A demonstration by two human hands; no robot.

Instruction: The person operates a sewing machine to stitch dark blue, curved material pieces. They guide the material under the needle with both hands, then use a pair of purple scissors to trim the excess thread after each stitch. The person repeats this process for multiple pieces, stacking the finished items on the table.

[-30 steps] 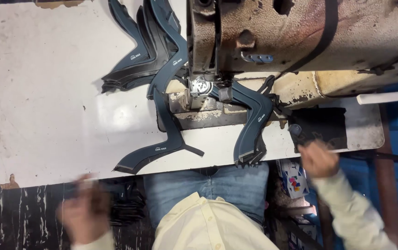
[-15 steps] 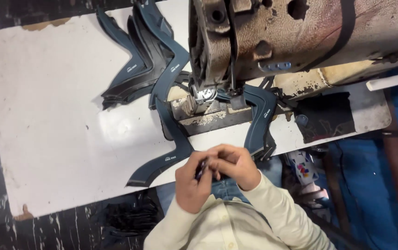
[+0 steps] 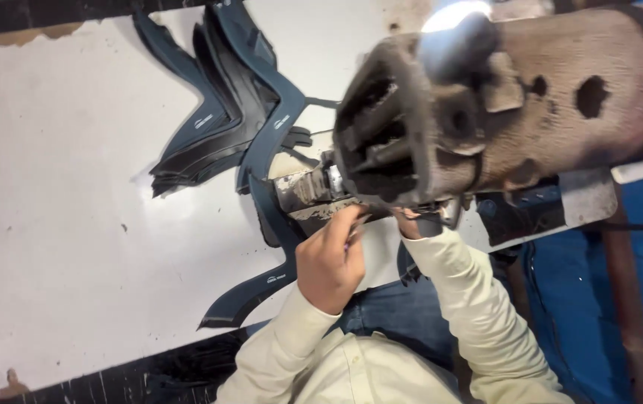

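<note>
My left hand (image 3: 329, 262) reaches up to the metal bed (image 3: 303, 191) under the worn sewing machine head (image 3: 501, 112). Its fingers are pinched around a small thin object that I cannot make out. My right hand (image 3: 410, 222) is just to its right. The machine head hides most of it, so only the fingers' base and the cream sleeve show. A chain of dark blue curved shoe pieces (image 3: 258, 288) runs from the bed down to the table's front edge, passing left of my left hand.
A fanned stack of dark blue shoe pieces (image 3: 217, 120) lies at the back of the white table (image 3: 59, 224). A black panel (image 3: 523, 213) sits at the table's right end, with a blue surface (image 3: 636, 284) beyond it. The table's front edge is close to my body.
My hands were apart and low a second ago, then met at my lap. Now both are raised to the machine's needle area, and the camera has moved closer to the machine head.
</note>
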